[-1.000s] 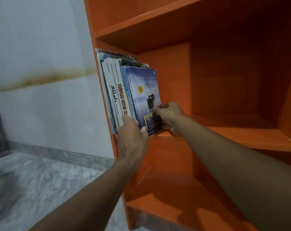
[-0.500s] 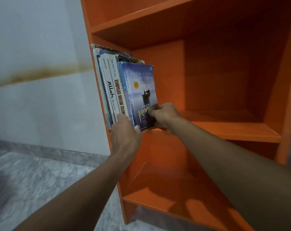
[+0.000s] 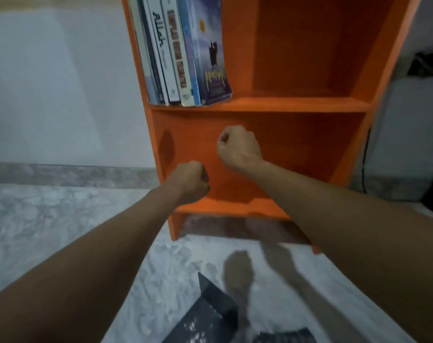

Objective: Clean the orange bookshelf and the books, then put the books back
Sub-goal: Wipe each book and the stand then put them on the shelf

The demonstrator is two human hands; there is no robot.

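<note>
The bookshelf point(image 3: 284, 105) is smooth orange painted board with square corners. The books point(image 3: 161, 53) — slim, glossy paperbacks — stand upright at the left end of a shelf board, tight against the side panel, with a blue-covered one point(image 3: 211, 53) outermost. In front of the compartment below, the left hand point(image 3: 189, 181) and right hand point(image 3: 239, 147) are curled into fists, holding nothing. The floor point(image 3: 49, 231) is grey-white and marbled — a dark flat sheet point(image 3: 208, 315) lies nearest.

The only view (wide-angle, head-worn) looks forward and down, facing the orange bookshelf point(image 3: 284, 105) from close in front. Its lower half takes in the marbled floor point(image 3: 49, 231) beneath the person.
</note>
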